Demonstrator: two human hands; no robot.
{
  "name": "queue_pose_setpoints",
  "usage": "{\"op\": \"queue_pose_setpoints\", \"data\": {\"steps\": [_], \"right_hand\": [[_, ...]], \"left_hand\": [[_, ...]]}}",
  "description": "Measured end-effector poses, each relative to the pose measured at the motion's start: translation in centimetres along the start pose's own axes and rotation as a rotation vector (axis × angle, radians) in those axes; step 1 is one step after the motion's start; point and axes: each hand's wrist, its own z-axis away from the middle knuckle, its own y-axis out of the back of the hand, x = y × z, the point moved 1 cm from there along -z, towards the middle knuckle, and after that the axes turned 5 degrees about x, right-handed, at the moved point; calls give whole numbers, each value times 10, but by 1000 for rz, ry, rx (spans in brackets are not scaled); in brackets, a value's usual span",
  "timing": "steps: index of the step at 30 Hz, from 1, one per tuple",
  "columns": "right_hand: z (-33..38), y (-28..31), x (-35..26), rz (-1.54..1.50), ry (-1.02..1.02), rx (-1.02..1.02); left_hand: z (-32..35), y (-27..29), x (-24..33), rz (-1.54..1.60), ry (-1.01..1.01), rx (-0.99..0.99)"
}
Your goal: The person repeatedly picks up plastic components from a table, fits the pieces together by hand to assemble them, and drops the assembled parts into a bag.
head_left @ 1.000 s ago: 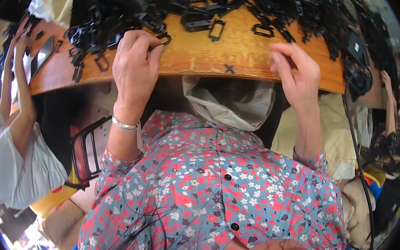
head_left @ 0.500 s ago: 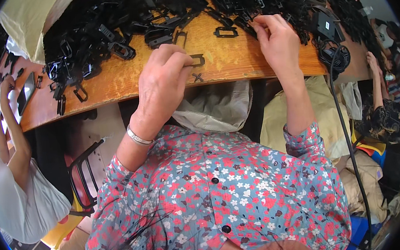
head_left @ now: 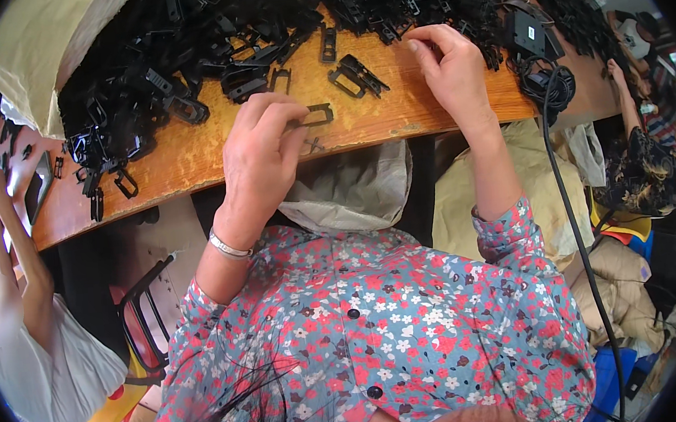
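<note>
My left hand (head_left: 262, 149), with a silver bracelet at its wrist, is over the front of the wooden table. Its fingertips are closed on one end of a small black rectangular frame (head_left: 320, 115). My right hand (head_left: 456, 68) reaches to the near edge of a pile of black plastic parts (head_left: 448, 0). Thumb and forefinger there are slightly apart, and I see nothing between them. Between my hands lie another black frame (head_left: 345, 83) and a slim black piece (head_left: 364, 72) against it. An upright frame (head_left: 328, 43) is just beyond.
A black box (head_left: 533, 33) with a coiled cable (head_left: 548, 84) sits right on the table (head_left: 418, 115). A beige sack (head_left: 24, 66) stands at the far left, and a pale bag (head_left: 348, 190) hangs below the table edge. Co-workers' arms (head_left: 13, 215) show on both sides.
The view has shifted a little. A slim black piece near my right fingertips now lies against the loose frame, and my right hand is farther from that frame. My left hand keeps its pinch.
</note>
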Motion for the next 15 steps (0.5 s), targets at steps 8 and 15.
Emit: {"op": "queue_pose_setpoints", "data": {"steps": [8, 15], "right_hand": [[-14, -33, 0, 283, 14, -20], [-14, -15, -1, 211, -68, -92]], "left_hand": [[-2, -2, 4, -43, -61, 33], [-4, 1, 5, -51, -93, 37]]}}
